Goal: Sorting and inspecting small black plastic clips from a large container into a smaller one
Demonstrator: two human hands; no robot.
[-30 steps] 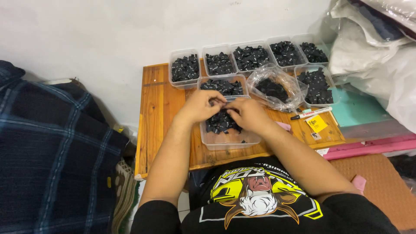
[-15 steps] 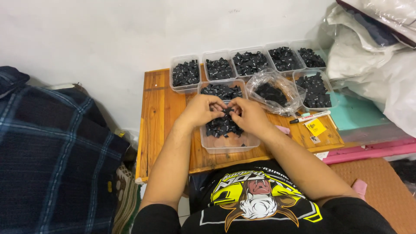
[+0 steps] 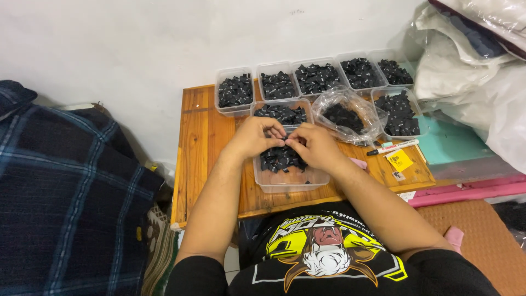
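Two hands sorting small black pieces over a clear tub

The left hand [image 3: 253,137] and right hand [image 3: 315,145] meet fingertip to fingertip above the clear tub [image 3: 289,178] of black pieces [image 3: 279,158] on the wooden table [image 3: 200,142], more filled tubs [image 3: 235,90] behind.

A low wooden table [image 3: 200,142] bears 8 clear tubs of black pieces [image 3: 234,90], a plastic bag [image 3: 350,112], a marker [image 3: 392,147].

Small black pieces [image 3: 282,158] fill clear plastic tubs [image 3: 290,181] on an orange-brown wooden table [image 3: 200,142]. A yellow tag [image 3: 399,160] lies beside a white marker [image 3: 392,147]. Left, navy plaid cloth [image 3: 66,186]; below, a black shirt [image 3: 329,257] with a yellow graphic.
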